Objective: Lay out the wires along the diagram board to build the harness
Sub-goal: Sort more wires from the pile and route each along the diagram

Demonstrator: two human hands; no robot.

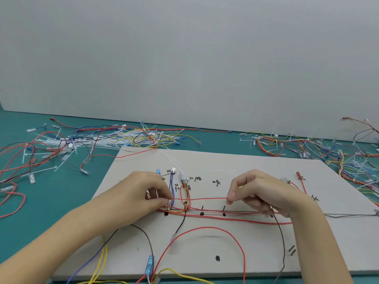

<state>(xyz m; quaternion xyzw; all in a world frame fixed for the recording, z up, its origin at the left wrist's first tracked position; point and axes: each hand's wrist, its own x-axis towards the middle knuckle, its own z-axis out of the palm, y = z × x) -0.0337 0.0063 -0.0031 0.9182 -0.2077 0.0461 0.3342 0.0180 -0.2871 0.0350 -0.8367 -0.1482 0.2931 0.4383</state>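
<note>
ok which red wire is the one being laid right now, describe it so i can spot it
Start at the grey diagram board on the green table. Between the left hand and right hand, one red wire is pinched at both ends. It runs taut and alone above the red bundle lying along the black pegs.

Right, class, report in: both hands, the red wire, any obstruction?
Left hand and right hand each pinch the thin red wire, stretched above the grey diagram board. Laid wire bundle beneath. Nothing blocking.
</note>
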